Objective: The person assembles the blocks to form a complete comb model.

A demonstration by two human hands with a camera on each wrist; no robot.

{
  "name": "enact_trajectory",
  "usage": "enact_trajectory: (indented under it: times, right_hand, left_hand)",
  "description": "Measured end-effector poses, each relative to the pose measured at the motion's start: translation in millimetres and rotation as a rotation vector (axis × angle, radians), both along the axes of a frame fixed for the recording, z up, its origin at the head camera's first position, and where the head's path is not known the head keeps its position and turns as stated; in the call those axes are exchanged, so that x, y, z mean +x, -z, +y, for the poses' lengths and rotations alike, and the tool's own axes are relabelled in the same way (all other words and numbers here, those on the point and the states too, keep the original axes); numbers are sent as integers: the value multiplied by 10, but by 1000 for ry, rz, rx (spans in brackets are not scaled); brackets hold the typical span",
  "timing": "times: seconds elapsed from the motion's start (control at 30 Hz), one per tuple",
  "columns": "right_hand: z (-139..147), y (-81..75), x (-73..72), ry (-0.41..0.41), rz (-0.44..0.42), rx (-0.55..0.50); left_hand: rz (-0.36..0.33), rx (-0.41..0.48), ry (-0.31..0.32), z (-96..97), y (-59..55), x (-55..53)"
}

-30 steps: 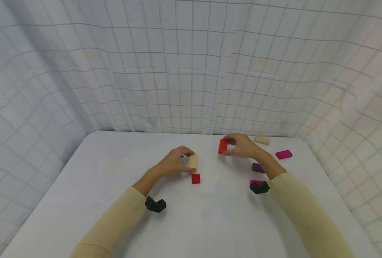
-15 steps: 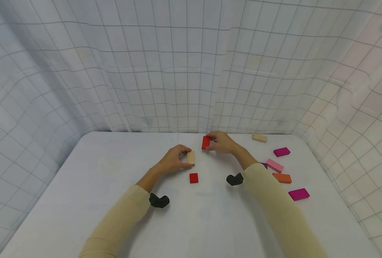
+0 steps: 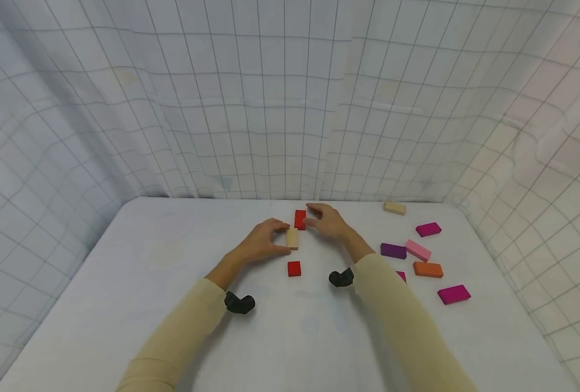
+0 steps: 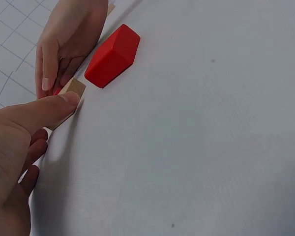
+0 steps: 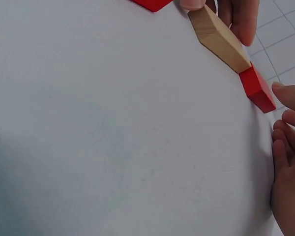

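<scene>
My left hand [image 3: 262, 241] pinches a plain wooden block [image 3: 292, 239] lengthwise, thumb at the near end and a finger at the far end. In the right wrist view a red block [image 5: 257, 88] meets the far corner of the wooden block [image 5: 219, 39]. My right hand [image 3: 329, 222] is just right of that red block [image 3: 300, 219], its thumb close to the block and its fingers loosely bent, gripping nothing. Nearer to me, apart from these two, sits another red block [image 3: 294, 269], which the left wrist view shows larger [image 4: 113, 55].
To the right lie a purple block [image 3: 393, 251], a pink block [image 3: 418, 250], an orange block [image 3: 428, 269], several magenta blocks [image 3: 453, 294] and a second wooden block [image 3: 395, 208]. A grid-patterned curtain [image 3: 270, 109] hangs behind the white table [image 3: 172, 283].
My right hand carried the red block leftward to the far end of the wooden block and let it go. My left hand stayed on the wooden block, shifting it only slightly.
</scene>
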State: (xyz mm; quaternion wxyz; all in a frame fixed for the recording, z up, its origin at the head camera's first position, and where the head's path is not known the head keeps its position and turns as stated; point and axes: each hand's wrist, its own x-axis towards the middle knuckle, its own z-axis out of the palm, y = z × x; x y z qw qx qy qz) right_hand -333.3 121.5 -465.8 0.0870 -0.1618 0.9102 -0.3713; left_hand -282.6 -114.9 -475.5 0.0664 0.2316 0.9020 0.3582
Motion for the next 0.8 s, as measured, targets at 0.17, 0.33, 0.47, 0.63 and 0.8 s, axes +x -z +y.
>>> enact_trajectory:
  times: [0.17, 0.33, 0.47, 0.63, 0.8]
  right_hand:
    - [-12, 35, -22, -8, 11, 17]
    - [-52, 17, -23, -14, 9, 5]
    - [-75, 11, -14, 0, -8, 9]
    - [-110, -11, -2, 4, -25, 42]
    - [-123, -33, 1, 3, -22, 65]
  left_hand:
    - [-13, 29, 4, -29, -8, 1]
    - [-6, 36, 0, -10, -2, -6]
    - [-8, 20, -11, 18, 2, -21]
    - [6, 9, -9, 36, 3, -33]
    - [22, -5, -5, 52, 11, -39]
